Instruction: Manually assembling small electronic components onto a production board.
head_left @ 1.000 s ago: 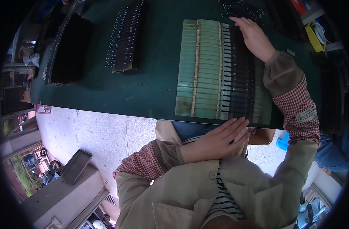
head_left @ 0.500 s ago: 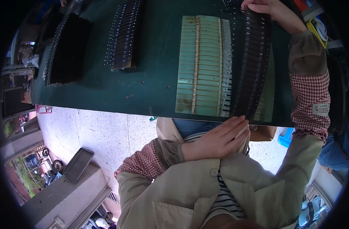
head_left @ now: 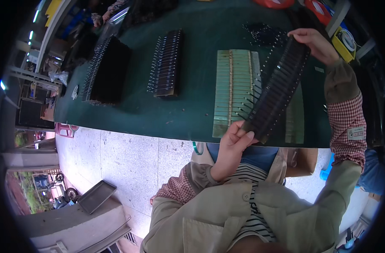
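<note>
Both hands hold a long black strip of small parts with metal pins (head_left: 277, 90), lifted and tilted above a pale green slotted board (head_left: 234, 90) on the dark green table (head_left: 129, 114). My left hand (head_left: 233, 141) pinches the strip's near end at the table's front edge. My right hand (head_left: 312, 42) grips its far end. The strip hides part of the green board.
Two more black strip stacks lie on the table: a narrow one (head_left: 167, 63) in the middle and a wider one (head_left: 106, 69) at the left. Loose small black parts (head_left: 264, 31) lie at the back. A grey tray (head_left: 95, 196) rests on a low ledge below the table.
My left hand rose from my chest to the table edge and took the strip's near end. The row of black parts came off the green board and now hangs tilted between both hands.
</note>
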Tool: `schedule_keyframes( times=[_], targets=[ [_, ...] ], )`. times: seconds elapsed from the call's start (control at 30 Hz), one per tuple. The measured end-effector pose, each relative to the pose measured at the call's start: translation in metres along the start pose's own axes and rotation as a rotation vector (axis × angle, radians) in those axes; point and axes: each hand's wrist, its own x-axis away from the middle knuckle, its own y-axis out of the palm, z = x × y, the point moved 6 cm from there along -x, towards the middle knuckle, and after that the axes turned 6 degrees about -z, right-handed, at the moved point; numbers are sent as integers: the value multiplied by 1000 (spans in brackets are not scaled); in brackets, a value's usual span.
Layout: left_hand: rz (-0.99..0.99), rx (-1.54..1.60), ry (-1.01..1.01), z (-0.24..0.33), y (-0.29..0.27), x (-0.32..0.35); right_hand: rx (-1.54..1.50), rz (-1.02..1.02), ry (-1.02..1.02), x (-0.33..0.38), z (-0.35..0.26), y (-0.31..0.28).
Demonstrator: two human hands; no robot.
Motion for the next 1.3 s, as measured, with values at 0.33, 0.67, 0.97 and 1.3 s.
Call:
schedule_keyframes(
  times=[0.33, 0.67, 0.97, 1.3],
  targets=[
    [297, -76, 260, 100, -87, -13, -139, 465, -218, 18, -23, 18],
    [445, -205, 429, 150, -135, -32, -138, 497, -66, 54, 39, 24],
    [499, -244, 333, 153, -136, -31, -193, 519, -72, 55, 65, 21],
    [522, -365, 92, 145, -156, -22, -90, 546, -68, 54, 72, 20]
  ],
)
